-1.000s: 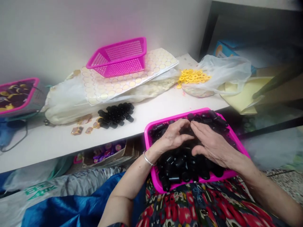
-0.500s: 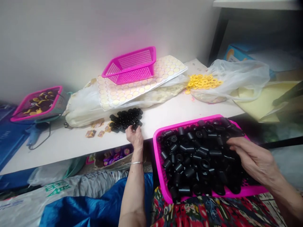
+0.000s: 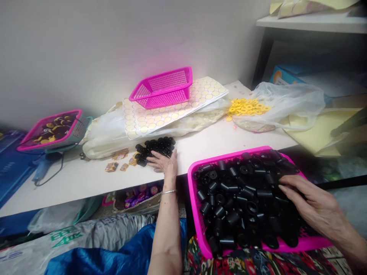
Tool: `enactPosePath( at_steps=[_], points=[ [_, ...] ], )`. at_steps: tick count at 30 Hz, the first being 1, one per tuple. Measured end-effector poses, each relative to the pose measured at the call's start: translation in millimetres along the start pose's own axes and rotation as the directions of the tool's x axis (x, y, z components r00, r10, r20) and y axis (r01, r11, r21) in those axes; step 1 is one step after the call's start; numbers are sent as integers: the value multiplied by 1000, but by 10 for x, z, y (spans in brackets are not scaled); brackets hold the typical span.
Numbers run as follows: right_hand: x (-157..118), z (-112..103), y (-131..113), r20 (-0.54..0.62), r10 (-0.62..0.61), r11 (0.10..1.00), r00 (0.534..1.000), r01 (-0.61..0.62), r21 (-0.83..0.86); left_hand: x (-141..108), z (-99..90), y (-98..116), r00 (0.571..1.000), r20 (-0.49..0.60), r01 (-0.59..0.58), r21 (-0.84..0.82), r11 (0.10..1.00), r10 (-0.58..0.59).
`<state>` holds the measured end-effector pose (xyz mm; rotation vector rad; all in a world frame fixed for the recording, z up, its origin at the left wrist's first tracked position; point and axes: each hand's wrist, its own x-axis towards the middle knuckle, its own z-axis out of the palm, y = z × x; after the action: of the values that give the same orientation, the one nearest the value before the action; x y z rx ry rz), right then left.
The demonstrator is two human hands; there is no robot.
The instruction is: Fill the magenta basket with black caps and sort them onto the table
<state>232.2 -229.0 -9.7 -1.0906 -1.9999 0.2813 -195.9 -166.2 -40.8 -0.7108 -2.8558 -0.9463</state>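
My left hand [image 3: 164,162] lies with its fingers spread against the near side of a tight cluster of black plastic cylinders [image 3: 156,145] standing on the table. Nothing is gripped in it. Over the right part of a pink basket [image 3: 197,214], heaped with loose black plastic cylinders [image 3: 232,217], hovers my right hand [image 3: 312,200]. Its thumb and fingers are closed together among the dark parts, and what they hold, if anything, does not show. The basket rests at the table's front edge, over my patterned clothing.
Small gold-brown packets [image 3: 111,167] lie left of the cluster. Behind are an empty pink basket [image 3: 160,101] on sticker sheets [image 3: 200,91], yellow rings [image 3: 246,107] by a plastic bag [image 3: 289,103], another filled basket [image 3: 76,126] and a blue corded tool [image 3: 43,168].
My left hand has gone from closed fingertips at the cluster's front to spread fingers beside it. My right hand stays at the basket. The camera view has shifted slightly.
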Motion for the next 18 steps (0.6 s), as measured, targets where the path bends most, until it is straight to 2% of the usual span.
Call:
enactPosePath(
  at_steps=[7,18],
  points=[
    [-57,-16,45,30,41,999,999,-41,-12,287,99,3,1000,-1,22,13,1000,-22],
    [-64,-53,-7,2,28,999,1000,-29,25,339,160,0,996,-68,55,-37,998,-57]
  ],
)
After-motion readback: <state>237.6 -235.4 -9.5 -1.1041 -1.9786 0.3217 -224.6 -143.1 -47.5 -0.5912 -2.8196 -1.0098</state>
